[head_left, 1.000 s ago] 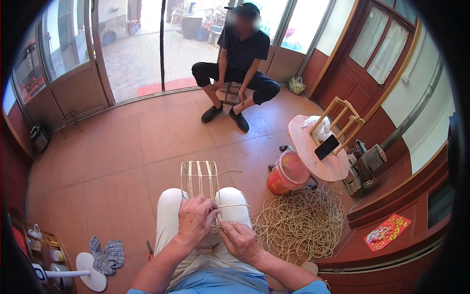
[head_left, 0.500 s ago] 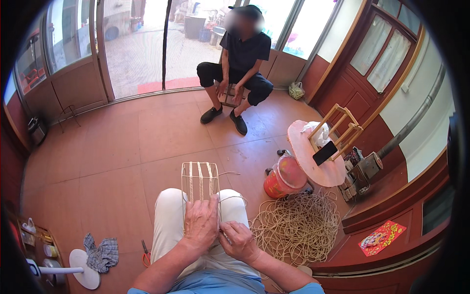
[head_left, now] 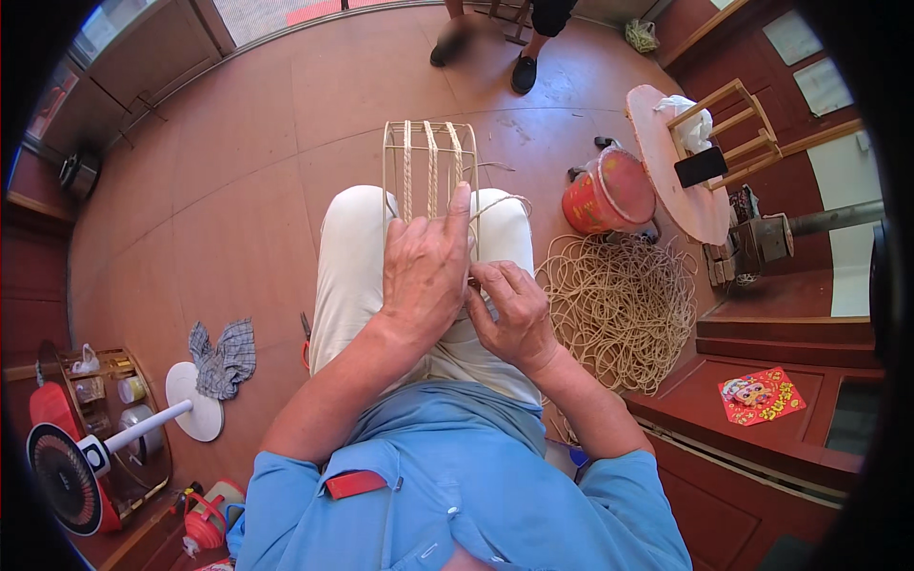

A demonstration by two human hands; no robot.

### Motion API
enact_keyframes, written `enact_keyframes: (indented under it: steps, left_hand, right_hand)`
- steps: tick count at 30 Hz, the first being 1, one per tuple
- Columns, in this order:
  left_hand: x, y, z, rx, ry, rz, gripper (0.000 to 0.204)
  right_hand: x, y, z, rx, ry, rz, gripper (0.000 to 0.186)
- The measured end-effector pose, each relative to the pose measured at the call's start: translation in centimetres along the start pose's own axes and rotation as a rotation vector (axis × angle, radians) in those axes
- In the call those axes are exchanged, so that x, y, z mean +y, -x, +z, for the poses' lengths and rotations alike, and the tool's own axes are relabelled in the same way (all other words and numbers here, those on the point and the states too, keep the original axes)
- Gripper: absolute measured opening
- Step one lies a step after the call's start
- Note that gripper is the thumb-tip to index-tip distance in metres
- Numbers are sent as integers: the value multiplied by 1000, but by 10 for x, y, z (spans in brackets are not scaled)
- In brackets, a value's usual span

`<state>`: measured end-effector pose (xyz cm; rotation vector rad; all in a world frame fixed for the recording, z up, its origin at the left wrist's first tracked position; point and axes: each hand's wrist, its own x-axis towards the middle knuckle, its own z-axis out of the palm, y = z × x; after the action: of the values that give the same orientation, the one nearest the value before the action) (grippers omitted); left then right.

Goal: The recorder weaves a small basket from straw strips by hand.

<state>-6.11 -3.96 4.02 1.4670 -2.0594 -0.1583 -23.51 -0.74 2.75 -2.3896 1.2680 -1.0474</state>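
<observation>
Our corded frame [head_left: 433, 162] sits at 12 o'clock beneath our left hand [head_left: 427, 271], index extended; our right hand [head_left: 514, 309] curls at its 5 o'clock edge, both grips hidden. We're probably weaving cord [head_left: 500, 202]; next likely needs tension.

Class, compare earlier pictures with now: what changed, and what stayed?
The view tipped down, bringing the fan's head into sight. The left hand now stretches its index finger forward over the frame. The right hand stays at its right side; cord pile and bucket unmoved.
</observation>
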Motion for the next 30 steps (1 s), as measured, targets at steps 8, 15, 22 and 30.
enact_keyframes:
  steps: [8, 15, 22, 30]
  left_hand:
    - [1, 9, -4, -7, 26, 28, 65]
    - [-8, 42, -21, 152, 215, 76, 62]
    - [-30, 63, -49, 161, 176, -147, 57]
    - [-69, 32, -78, 104, 310, -229, 9]
  right_hand:
    - [-6, 8, -1, -3, 29, -11, 31]
    - [-5, 4, 0, 15, 5, -5, 30]
    - [-9, -1, -3, 39, 88, -33, 36]
    - [-31, -10, 12, -81, 165, -134, 51]
